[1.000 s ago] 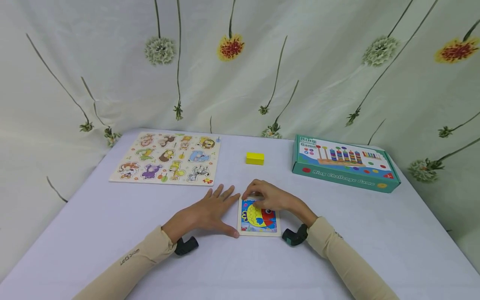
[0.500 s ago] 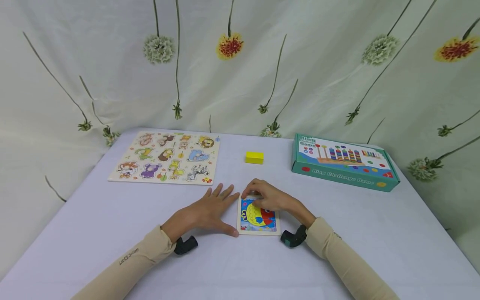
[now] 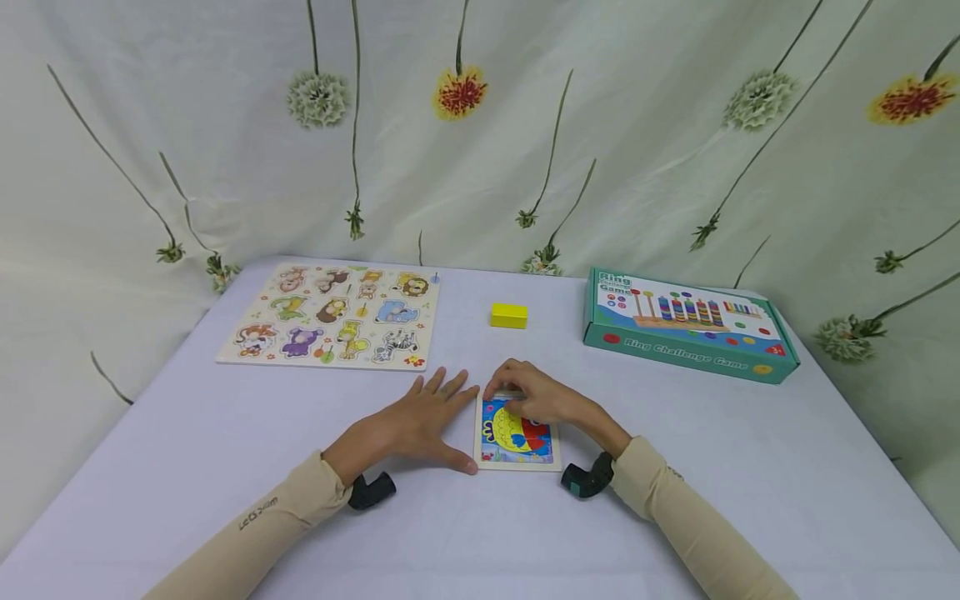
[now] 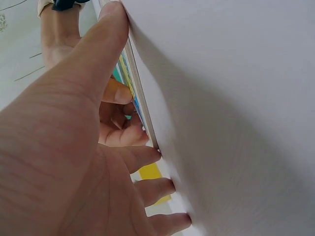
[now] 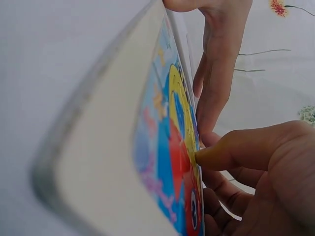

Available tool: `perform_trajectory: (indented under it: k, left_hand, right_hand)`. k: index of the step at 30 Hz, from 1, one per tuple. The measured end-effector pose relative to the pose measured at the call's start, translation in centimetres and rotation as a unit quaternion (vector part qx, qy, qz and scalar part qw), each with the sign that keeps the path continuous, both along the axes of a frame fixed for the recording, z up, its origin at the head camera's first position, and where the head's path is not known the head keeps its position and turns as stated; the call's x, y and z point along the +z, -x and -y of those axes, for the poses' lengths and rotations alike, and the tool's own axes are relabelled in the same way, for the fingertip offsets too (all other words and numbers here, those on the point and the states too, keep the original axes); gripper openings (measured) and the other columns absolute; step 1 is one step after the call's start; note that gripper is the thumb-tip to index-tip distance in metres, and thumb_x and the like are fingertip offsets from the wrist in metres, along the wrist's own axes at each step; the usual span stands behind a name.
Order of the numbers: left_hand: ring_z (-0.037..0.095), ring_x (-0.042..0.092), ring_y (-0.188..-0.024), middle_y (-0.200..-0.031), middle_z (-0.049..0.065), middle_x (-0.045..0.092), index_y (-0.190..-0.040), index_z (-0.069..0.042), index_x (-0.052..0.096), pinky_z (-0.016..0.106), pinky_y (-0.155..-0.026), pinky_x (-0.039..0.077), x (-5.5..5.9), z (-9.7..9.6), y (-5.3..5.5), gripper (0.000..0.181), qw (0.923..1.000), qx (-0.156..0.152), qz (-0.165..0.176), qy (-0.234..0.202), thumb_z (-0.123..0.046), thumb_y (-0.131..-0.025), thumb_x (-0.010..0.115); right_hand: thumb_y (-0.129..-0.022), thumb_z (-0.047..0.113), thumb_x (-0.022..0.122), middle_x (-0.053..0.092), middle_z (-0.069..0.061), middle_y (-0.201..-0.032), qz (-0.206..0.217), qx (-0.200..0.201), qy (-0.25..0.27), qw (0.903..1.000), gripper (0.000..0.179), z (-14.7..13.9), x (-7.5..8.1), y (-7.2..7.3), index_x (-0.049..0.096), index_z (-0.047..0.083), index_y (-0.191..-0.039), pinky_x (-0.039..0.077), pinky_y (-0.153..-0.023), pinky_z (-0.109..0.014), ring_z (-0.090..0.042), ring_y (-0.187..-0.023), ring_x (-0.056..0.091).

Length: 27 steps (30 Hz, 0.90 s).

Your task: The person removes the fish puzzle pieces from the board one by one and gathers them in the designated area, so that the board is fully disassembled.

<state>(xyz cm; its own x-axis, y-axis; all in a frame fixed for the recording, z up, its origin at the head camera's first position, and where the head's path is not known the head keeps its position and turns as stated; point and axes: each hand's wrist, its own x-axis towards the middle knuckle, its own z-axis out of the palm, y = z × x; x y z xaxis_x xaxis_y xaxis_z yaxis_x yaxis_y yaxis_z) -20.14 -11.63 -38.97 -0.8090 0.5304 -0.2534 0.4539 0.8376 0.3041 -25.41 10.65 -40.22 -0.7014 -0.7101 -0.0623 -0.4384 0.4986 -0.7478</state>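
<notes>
A small square fish puzzle [image 3: 517, 460] with a pale wooden frame lies flat on the table; its picture shows a yellow and red fish on blue. My left hand [image 3: 423, 427] is spread along the frame's left side, thumb at the near corner and index fingertip at the far one. Bent over the puzzle's far part, my right hand [image 3: 542, 393] has thumb and index finger on a puzzle piece at the upper left. That piece is mostly hidden beneath the hand. In the right wrist view the thumb [image 5: 216, 153] touches the picture's surface.
A wooden animal peg puzzle [image 3: 330, 360] lies at the back left. A yellow block [image 3: 509, 316] sits behind the hands. At the back right rests a green Ring Challenge Game box [image 3: 690, 329]. A floral curtain [image 3: 645, 108] hangs behind the table.
</notes>
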Motion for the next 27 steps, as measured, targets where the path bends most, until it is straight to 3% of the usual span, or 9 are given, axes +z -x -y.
perform_trajectory:
  k: [21,27]
  left_hand:
    - [0.038,0.000,-0.146,-0.161,0.010,0.012,-0.153,-0.015,0.027,0.057,-0.116,0.005,-0.08,0.17,0.00,0.108,0.9999,-0.007,0.004,-0.013,-0.067,-0.070,0.071]
    - [0.038,-0.001,-0.146,-0.161,0.010,0.010,-0.153,-0.015,0.025,0.058,-0.116,0.004,-0.07,0.20,0.00,0.109,0.9999,-0.009,0.006,-0.011,-0.068,-0.070,0.070]
  right_hand:
    - [-0.087,0.002,0.062,0.055,-0.006,-0.113,-0.015,-0.013,-0.014,0.9997,0.023,-0.02,0.35,-0.03,0.068,0.009,-0.108,0.046,-0.101,-0.039,-0.023,-0.112,0.051]
    - [-0.087,0.002,0.062,0.055,-0.005,-0.115,-0.019,-0.005,-0.022,0.9995,0.029,-0.10,0.61,-0.26,0.065,0.010,-0.115,0.045,-0.101,-0.041,-0.024,-0.114,0.048]
